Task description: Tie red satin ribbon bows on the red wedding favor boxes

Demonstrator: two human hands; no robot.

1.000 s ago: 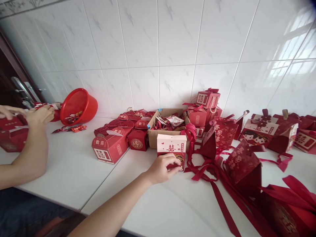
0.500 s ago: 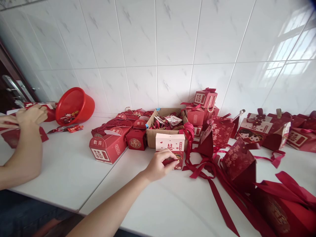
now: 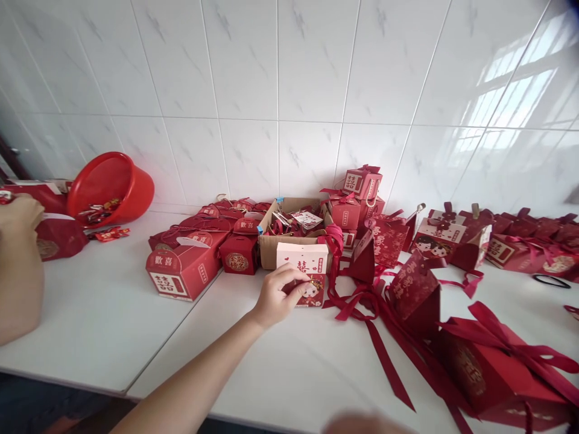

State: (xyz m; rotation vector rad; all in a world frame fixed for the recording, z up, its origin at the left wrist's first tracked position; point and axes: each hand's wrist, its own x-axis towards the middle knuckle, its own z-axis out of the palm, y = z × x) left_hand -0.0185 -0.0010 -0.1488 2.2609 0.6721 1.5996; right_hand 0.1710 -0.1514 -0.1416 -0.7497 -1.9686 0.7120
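Note:
My left hand reaches in from the lower left and pinches the lower front of a small pink-and-red gift box with a red double-happiness sign. The box stands upright on the white counter, just in front of an open cardboard box. A blurred skin-coloured patch at the bottom edge may be my right hand; its fingers do not show.
Another person's forearm and closed hand are at the far left by a dark red bag. A tipped red basin holds sweets. Several red gift boxes line the tiled wall. Red bags and ribbons lie to the right.
The view has swung to the right. My left hand has stayed on the pink-and-red box, shifting its grip slightly. The other person's hands have slid toward the left edge.

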